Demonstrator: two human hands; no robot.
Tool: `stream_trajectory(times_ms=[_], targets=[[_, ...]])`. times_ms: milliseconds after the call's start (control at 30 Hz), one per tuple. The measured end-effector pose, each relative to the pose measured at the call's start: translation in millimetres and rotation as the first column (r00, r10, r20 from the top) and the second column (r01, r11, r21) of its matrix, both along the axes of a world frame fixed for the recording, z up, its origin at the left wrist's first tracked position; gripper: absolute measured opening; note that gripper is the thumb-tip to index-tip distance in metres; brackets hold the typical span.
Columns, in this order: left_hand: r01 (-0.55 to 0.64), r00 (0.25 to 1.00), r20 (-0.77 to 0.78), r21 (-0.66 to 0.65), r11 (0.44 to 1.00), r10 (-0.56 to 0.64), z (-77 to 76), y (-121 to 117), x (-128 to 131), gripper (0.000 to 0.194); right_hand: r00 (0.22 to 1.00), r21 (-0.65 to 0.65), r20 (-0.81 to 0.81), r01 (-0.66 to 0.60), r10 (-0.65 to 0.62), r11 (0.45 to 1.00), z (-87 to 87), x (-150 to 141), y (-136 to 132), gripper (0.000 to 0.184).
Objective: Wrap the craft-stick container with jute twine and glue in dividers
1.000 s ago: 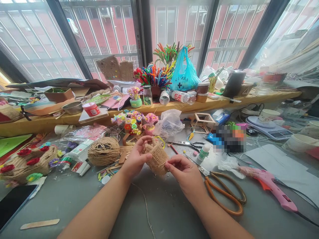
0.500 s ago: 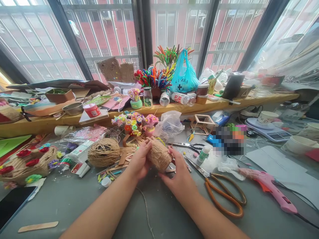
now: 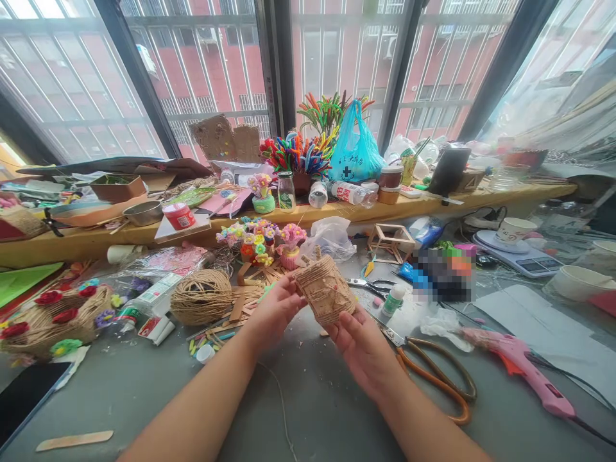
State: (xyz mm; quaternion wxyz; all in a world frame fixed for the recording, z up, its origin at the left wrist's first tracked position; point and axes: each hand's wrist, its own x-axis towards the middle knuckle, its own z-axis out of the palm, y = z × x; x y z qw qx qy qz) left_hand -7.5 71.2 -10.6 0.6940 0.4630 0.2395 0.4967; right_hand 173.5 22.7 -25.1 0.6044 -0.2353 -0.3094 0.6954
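A small twine-wrapped container (image 3: pixel 325 292) is held up tilted above the grey table, at the middle of the head view. Rows of jute cord and a rough, patchy area cover the side facing me. My right hand (image 3: pixel 363 346) grips its lower right corner, thumb on the near face and fingers beneath. At its left edge, the fingertips of my left hand (image 3: pixel 279 307) are closed against it, partly hidden behind the container. A ball of jute twine (image 3: pixel 201 296) lies left of my left hand. Large scissors (image 3: pixel 436 369) with orange-brown handles rest beside my right forearm.
A pink glue gun (image 3: pixel 524 369) lies at right with its cord trailing. Black-handled scissors (image 3: pixel 373 284) and a small white bottle (image 3: pixel 393 299) sit behind my right hand. Several flower pots (image 3: pixel 289 256) stand farther back. A phone (image 3: pixel 31 398) and wooden stick (image 3: pixel 74 440) lie left.
The twine-wrapped container has been turned and raised slightly to the right, so its patchy side faces me. My right hand has shifted from its right side to its lower corner.
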Motion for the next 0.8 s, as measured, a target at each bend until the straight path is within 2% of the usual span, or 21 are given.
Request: stream_trajectory(times_ms=[133,233,533,633,733,800], targets=[[0.005,0.996,-0.089,0.003,1.0,-0.005,-9.3,-5,4,0.057,0.982,-0.005,-0.1,-0.159,0.158,0.987,0.3,-2,-3,0.054],[-0.001,0.997,-0.076,-0.024,1.0,-0.001,-11.7,-6,3,0.052,0.975,0.008,-0.092,-0.202,0.202,0.979,-0.6,-5,-3,0.052],[-0.001,0.998,-0.069,-0.02,1.0,0.0,-8.9,-1,3,0.055,0.981,0.012,-0.026,-0.19,0.191,0.982,-0.7,-7,-3,0.05],[-0.017,0.996,-0.088,0.017,1.0,0.018,-9.5,-1,4,0.061,0.986,-0.024,-0.062,-0.156,0.154,0.987,-4.0,-6,-2,0.045],[0.026,0.992,-0.121,0.056,0.998,-0.019,-9.0,-3,6,0.075,0.986,-0.099,-0.136,-0.109,0.096,0.989,-9.5,-3,0,0.035],[0.042,0.986,-0.162,0.065,0.997,-0.031,-8.6,-4,7,0.078,0.984,-0.124,-0.164,-0.084,0.063,0.989,-12.1,-2,2,0.032]])
